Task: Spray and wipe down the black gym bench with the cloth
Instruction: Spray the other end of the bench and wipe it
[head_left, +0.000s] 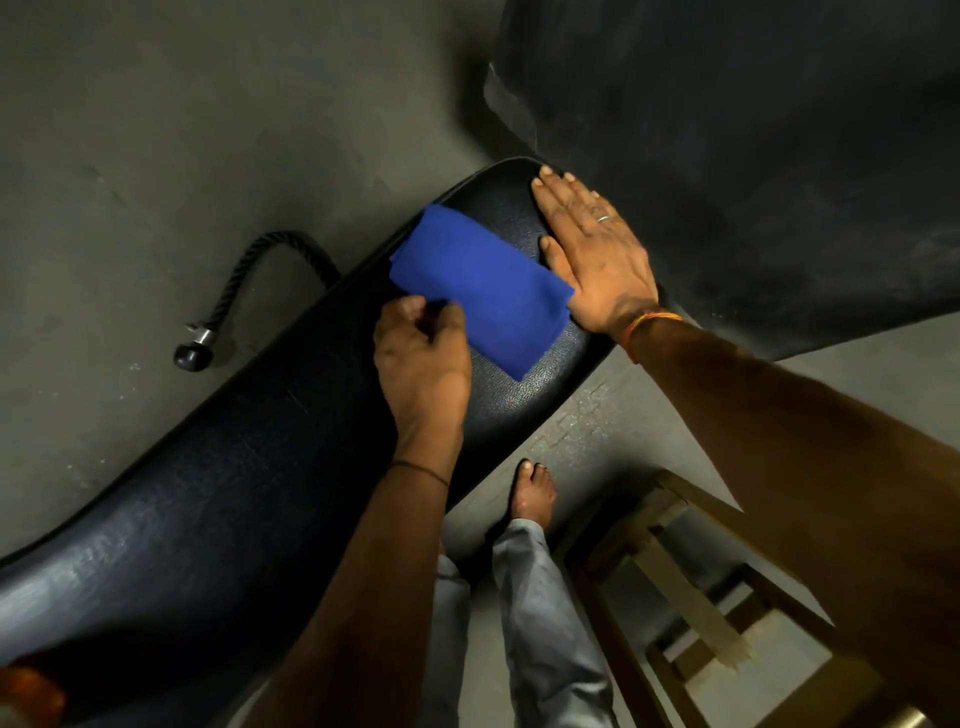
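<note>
Fingers (415, 312) pinching blue cloth (478, 286) on bench (234, 467), rope handle (228, 296) nearby.

Blue cloth (480, 288) on black bench (260, 467), left hand (421, 358) pinching its edge, right hand (592, 254) flat

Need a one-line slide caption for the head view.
Left hand pinches folded blue cloth on black bench; right hand flat beside it.

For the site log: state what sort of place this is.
Most likely a gym or a home workout room. A padded black bench stands on a bare grey floor, a cable-machine rope handle lies beside it, and dark rubber matting covers the floor beyond.
</note>
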